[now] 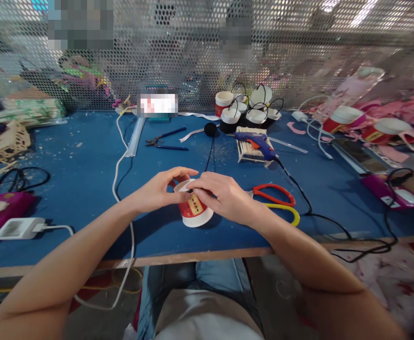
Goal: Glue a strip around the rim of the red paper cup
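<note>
A red and white paper cup [195, 215] stands upside down on the blue table near its front edge, wide rim down. My left hand [164, 189] is curled around the cup's left side and grips it. Over the top of the cup, my right hand [221, 191] has its fingers pinched together. A black cord [210, 153] runs from a round black ball of cord [212, 129] to behind my right fingers, where a dark bit shows at the fingertips. The hand hides part of the cup's top.
Scissors [275, 196] with red and yellow handles lie beside my right wrist. A blue glue gun [256, 143] rests on a small stick rack [244, 153]. Behind are pliers [166, 141] and several cups with black cord handles [256, 115]. A white cable [115, 179] crosses the left.
</note>
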`<state>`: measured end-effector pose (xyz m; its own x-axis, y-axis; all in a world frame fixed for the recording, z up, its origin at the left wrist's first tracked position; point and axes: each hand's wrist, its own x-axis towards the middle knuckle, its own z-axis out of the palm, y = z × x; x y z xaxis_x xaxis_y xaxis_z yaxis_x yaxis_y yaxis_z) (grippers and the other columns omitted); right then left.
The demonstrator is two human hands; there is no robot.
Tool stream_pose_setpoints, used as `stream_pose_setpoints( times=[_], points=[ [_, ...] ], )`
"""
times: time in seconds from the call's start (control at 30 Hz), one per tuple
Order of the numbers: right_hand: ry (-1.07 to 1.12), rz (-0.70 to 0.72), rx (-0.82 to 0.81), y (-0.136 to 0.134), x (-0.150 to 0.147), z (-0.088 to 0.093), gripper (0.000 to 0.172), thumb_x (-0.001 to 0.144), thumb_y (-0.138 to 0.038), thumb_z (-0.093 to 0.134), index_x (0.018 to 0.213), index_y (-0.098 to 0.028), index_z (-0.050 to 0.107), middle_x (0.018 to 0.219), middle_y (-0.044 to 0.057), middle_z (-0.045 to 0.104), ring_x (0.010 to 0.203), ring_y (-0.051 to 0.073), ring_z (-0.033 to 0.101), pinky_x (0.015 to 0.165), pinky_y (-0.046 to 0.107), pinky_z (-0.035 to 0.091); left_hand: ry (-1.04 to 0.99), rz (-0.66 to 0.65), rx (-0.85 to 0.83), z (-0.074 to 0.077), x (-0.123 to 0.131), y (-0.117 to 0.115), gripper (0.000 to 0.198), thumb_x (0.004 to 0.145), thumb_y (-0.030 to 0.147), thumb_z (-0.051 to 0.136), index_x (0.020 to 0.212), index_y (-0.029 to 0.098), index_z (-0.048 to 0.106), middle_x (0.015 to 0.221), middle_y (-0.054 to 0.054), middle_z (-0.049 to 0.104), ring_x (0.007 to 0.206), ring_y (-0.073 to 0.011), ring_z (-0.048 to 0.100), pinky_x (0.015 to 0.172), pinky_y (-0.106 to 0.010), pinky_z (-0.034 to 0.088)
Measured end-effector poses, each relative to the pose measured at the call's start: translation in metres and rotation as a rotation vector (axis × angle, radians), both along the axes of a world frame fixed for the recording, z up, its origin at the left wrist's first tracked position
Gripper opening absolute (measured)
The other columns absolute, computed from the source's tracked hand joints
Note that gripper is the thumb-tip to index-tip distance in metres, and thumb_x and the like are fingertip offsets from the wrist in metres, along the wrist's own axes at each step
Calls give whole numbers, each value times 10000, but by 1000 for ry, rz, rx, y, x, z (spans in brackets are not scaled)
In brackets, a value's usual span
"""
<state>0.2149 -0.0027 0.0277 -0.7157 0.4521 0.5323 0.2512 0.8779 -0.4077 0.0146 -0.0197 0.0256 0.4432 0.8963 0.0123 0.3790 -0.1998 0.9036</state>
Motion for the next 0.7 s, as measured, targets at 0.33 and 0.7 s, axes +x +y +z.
stream_pose_setpoints(
  times=[0.33,0.7],
  points=[
    [-134,-296,-105,11,17,5,145,865,-230,544,827,-149,658,796,41,671,679,122,591,614,242,414,-93,172,234,-15,-9,9,559,766,318,667,1283,220,479,1254,-102,544,1121,-237,543,936,-375,442],
    [3,-799,-219,58,72,53,303,898,-319,409,936,-154,660,622,40,636,511,134,564,533,263,441,67,214,411,-21,-8,11,515,789,255,629,1280,253,473,1243,-80,468,1140,-225,516,962,-376,446]
  ],
)
